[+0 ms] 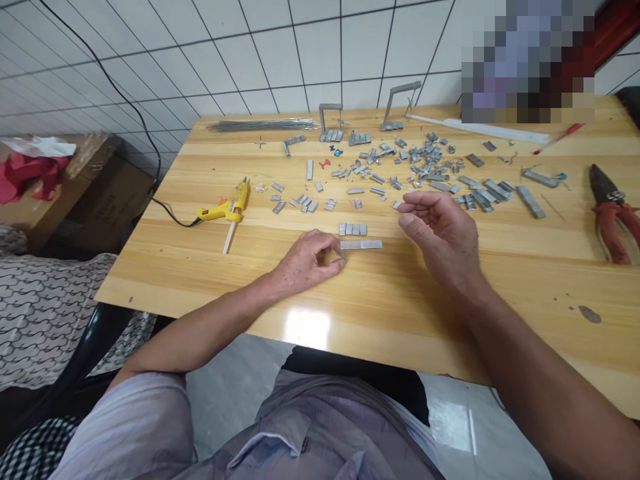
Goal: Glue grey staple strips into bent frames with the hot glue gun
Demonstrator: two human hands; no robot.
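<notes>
My left hand (313, 263) pinches the left end of a narrow grey metal strip (365, 245) between thumb and fingers, low over the table. The strip extends to the right, and its held end is partly hidden by the fingertips. Just behind it lies a short row of grey metal pieces (353, 229), side by side. To the right, my right hand (443, 240) is raised above the wood with fingers curved and thumb apart. A small grey piece (397, 205) shows close by its fingertips; whether they touch cannot be told.
Many loose grey pieces (430, 157) are scattered behind my hands. Two upright bent-strip frames (323, 120) stand near the tiled wall. A yellow glue gun (235, 203) lies left, its cord running off the table. Red-handled pliers (613, 217) lie right; thin rods (265, 125) lie at the back.
</notes>
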